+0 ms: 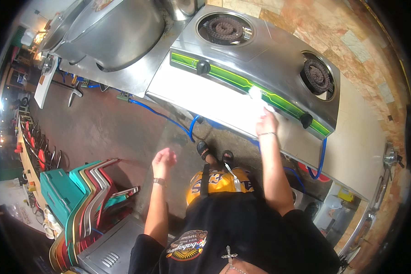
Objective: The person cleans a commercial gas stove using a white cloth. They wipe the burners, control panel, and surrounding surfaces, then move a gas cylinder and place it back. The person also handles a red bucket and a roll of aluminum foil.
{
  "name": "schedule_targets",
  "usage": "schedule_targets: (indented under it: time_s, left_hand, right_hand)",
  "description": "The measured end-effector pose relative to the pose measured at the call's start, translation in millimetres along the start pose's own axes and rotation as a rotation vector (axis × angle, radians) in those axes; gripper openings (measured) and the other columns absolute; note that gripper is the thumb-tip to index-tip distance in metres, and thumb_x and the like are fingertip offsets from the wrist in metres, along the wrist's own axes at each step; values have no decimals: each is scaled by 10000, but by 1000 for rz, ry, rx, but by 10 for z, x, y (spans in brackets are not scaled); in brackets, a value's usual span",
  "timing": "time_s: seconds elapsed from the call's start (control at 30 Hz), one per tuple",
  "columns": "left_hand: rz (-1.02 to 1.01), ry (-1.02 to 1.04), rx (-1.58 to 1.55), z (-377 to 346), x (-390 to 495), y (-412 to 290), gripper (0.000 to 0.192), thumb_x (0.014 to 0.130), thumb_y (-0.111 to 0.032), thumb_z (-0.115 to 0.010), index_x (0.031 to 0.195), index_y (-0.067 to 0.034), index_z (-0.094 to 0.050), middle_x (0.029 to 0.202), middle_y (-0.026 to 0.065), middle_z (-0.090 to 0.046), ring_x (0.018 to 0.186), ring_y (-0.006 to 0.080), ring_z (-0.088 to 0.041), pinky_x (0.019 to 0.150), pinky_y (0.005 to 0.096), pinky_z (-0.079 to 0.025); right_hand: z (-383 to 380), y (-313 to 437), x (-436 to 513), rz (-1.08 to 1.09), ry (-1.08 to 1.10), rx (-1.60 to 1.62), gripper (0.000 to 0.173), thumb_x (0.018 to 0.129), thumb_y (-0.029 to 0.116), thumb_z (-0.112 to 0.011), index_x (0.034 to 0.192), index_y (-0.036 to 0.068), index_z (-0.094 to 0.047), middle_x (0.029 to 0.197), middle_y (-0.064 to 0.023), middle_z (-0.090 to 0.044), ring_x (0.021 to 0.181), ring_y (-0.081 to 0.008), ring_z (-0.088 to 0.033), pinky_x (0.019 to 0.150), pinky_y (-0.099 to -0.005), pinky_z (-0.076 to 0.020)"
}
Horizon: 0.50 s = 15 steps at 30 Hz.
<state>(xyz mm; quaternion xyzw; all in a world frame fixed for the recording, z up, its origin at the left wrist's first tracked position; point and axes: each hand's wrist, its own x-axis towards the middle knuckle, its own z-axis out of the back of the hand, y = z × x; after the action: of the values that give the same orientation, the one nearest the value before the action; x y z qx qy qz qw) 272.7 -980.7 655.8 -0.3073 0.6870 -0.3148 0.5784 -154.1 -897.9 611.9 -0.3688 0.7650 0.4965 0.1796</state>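
My right hand [267, 122] pinches a white cloth or wipe [258, 96] against the green front panel [228, 79] of a two-burner steel gas stove [274, 65]. Glare blurs the cloth's outline. One black knob [306, 120] sits to the right of this hand, and another black knob [203, 67] is near the panel's left end. Both round burners, the left burner [224, 29] and the right burner [316, 76], have no pot on them. My left hand [164, 159] hangs over the floor, away from the counter, its fingers curled in with nothing visible in them.
Large steel pots [116, 32] stand left of the stove on a metal surface. The pale counter [356, 137] continues to the right. Blue hoses [157, 114] hang below the counter edge. Stacked chairs [85, 191] and a grey metal cabinet [113, 246] are at lower left.
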Motion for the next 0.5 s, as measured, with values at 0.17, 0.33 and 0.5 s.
schedule_targets:
  time_s: [0.17,0.33,0.5]
  left_hand:
    - [-49,20,9,3,15,-92,199,915,-159,-605,1092,-68,-611,985,85,-677,850,181,-657,746,335,-541]
    - [32,0,-11,230,-78,31,214,935,-175,-587,1107,-48,-604,987,90,-679,836,171,-659,731,320,-540]
    - [63,34,-90,508,348,-97,226,952,-180,-560,1130,-42,-586,1003,95,-674,844,167,-656,722,308,-536]
  right_hand:
    - [-932,-333,-392,-51,107,216,150,915,48,-593,1056,4,-564,985,-112,-646,856,-186,-648,710,-263,-537]
    - [-1396,-425,-694,-40,111,160,227,930,60,-584,1132,-31,-532,1079,-126,-639,964,-211,-649,845,-307,-542]
    - [-2229,-877,-904,178,284,-476,241,895,41,-608,1107,-61,-558,1035,-163,-648,905,-210,-650,790,-295,-538]
